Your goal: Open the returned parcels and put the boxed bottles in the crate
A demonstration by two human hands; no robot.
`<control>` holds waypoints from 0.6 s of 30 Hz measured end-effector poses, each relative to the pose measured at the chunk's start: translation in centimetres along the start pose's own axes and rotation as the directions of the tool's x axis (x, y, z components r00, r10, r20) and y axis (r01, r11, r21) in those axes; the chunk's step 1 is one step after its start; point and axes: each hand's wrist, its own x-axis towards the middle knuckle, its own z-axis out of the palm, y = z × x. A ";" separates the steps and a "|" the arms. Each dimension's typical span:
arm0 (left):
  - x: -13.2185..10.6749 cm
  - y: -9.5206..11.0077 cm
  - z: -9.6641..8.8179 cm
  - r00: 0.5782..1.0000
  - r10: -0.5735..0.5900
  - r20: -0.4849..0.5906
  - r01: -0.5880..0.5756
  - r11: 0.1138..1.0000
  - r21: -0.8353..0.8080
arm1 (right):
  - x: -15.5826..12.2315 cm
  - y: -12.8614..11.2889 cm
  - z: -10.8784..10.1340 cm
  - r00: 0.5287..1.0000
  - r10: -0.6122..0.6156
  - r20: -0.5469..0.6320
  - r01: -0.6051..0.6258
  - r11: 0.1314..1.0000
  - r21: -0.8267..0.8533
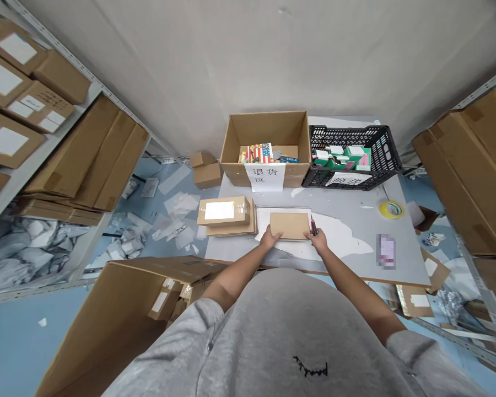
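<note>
A small flat brown cardboard box [290,225] lies on white paper on the grey table [355,259] right in front of me. My left hand [269,239] rests on the box's near left corner, fingers curled against it. My right hand [318,239] sits at the box's near right corner, closed around a small red-handled tool [313,224] that points up along the box's right edge.
A stack of labelled brown boxes [225,214] lies left of the flat box. Behind stand an open carton [265,148] with goods and a black crate [352,156]. A yellow tape roll [391,209] is at right. A big open carton [119,320] stands on the floor at left; shelves flank both sides.
</note>
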 end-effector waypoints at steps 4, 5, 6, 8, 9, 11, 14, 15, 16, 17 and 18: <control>0.3 0.2 -0.6 0.998 -0.026 -0.054 0.029 0.998 0.052 | 0.1 -1.5 -0.6 0.998 -0.056 0.025 0.053 0.995 0.088; 0.4 0.4 -0.8 0.997 -0.033 -0.076 0.038 0.997 0.071 | 0.2 -1.9 -0.8 0.997 -0.069 0.035 0.065 0.992 0.106; 0.5 0.6 -1.1 0.995 -0.038 -0.092 0.046 0.995 0.089 | 0.3 -2.2 -0.9 0.996 -0.081 0.046 0.075 0.990 0.120; 0.8 1.1 -1.4 0.993 -0.036 -0.110 0.050 0.991 0.121 | 0.5 -2.7 -1.1 0.994 -0.093 0.053 0.085 0.987 0.139; 0.9 1.5 -1.6 0.992 -0.034 -0.122 0.051 0.990 0.134 | 0.7 -2.8 -1.0 0.994 -0.096 0.048 0.088 0.986 0.142; 1.0 2.0 -1.7 0.987 -0.039 -0.157 0.063 0.987 0.150 | 0.9 -3.0 -0.8 0.994 -0.107 0.028 0.102 0.984 0.143; 1.0 2.5 -1.9 0.975 -0.055 -0.216 0.092 0.983 0.162 | 1.1 -2.9 -0.2 0.990 -0.140 -0.007 0.140 0.982 0.130; 1.0 2.5 -1.9 0.974 -0.056 -0.220 0.094 0.981 0.170 | 1.1 -2.8 -0.1 0.989 -0.146 -0.018 0.147 0.983 0.105; 1.0 2.5 -1.9 0.975 -0.055 -0.213 0.094 0.979 0.181 | 1.2 -2.7 0.1 0.989 -0.147 -0.028 0.148 0.986 0.070; 1.0 2.4 -1.8 0.979 -0.053 -0.197 0.092 0.977 0.193 | 1.2 -2.6 0.2 0.989 -0.142 -0.037 0.143 0.989 0.030; 1.0 2.2 -1.7 0.983 -0.053 -0.175 0.089 0.975 0.204 | 1.2 -2.5 0.4 0.990 -0.135 -0.044 0.134 0.991 -0.005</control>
